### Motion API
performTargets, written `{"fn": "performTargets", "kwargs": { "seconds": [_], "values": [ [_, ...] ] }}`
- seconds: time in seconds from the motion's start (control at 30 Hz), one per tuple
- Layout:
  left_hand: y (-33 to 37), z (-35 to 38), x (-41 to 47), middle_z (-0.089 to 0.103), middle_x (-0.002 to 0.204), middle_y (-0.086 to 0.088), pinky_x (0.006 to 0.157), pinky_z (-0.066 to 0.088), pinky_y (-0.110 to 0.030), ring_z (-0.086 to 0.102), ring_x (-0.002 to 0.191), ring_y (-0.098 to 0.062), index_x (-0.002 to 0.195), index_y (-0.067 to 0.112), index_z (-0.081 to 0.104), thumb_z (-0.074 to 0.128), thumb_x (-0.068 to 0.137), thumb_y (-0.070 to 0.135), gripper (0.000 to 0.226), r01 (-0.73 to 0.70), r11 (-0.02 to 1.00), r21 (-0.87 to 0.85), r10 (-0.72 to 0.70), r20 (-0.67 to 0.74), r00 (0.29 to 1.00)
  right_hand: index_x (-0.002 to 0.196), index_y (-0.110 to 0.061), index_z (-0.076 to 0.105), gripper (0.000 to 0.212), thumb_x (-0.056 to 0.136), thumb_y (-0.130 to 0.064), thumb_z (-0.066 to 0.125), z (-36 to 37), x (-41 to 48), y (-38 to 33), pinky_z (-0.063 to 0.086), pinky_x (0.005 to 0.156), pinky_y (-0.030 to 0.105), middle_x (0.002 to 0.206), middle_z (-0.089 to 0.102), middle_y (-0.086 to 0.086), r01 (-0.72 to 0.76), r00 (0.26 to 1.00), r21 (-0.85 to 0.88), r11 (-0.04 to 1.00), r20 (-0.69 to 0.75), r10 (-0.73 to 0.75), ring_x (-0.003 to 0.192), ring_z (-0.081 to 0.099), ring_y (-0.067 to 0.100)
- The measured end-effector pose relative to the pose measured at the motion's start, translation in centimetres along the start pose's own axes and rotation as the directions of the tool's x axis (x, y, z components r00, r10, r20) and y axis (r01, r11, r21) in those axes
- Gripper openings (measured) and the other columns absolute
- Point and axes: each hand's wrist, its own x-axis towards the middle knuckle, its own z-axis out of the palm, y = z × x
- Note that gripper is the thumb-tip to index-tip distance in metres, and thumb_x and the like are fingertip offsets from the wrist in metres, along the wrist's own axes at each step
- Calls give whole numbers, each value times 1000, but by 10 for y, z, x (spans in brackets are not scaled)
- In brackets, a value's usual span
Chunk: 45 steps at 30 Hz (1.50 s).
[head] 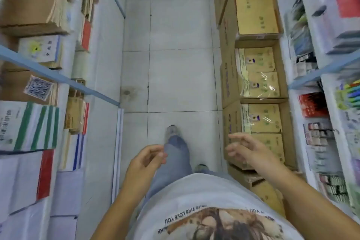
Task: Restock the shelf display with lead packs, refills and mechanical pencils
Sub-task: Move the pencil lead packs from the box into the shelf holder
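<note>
shelves [39, 87] left; cartons [259, 76] right; aisle floor [175, 64] between

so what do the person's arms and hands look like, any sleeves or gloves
The left forearm and right forearm are bare, no sleeve reaching them. The left hand and right hand wear no gloves, and no watch, ring or band shows. The person wears a white T-shirt with a brown print and black lettering.

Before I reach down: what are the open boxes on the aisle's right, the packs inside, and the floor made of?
Open boxes: brown cardboard, matte, judging by folded flaps and raw edges. Packs inside: tan paper or card, seemingly under clear plastic film, given the glare streaks. Floor: pale tile, likely ceramic, faint sheen, with dark grout lines.
</note>
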Motion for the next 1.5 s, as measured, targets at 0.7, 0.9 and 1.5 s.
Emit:
{"fn": "performTargets", "kwargs": {
  "seconds": [0.7,0.9,1.5],
  "values": [
    [325,-16,413,76,93,2,84,53,-25,71,85,-11,103,24,70,60,97,11,18,-100,988,118,77,188,979,110,-25,63,21,94,-12,57,-74,310,-281,55,81,32,89,74,-1,-80,977,199,977,-181,117,84,70,16],
    [439,27,513,75,94,0,76,54,-15,71,83,-10,106,17,69,59,97,7,17,-101,993,59,93,125,988,111,-22,63,21,94,-11,56,-152,428,-385,56,80,33,88,74,0,-58,984,171,984,-158,85,83,70,18],
    [696,0,861,76,94,9,81,52,-25,72,86,-9,104,29,69,59,98,15,18,-34,998,60,31,43,999,111,-17,62,20,96,-8,53,-238,765,-754,51,84,34,94,72,5,10,997,33,999,-72,-8,88,68,20]
  ]
}}
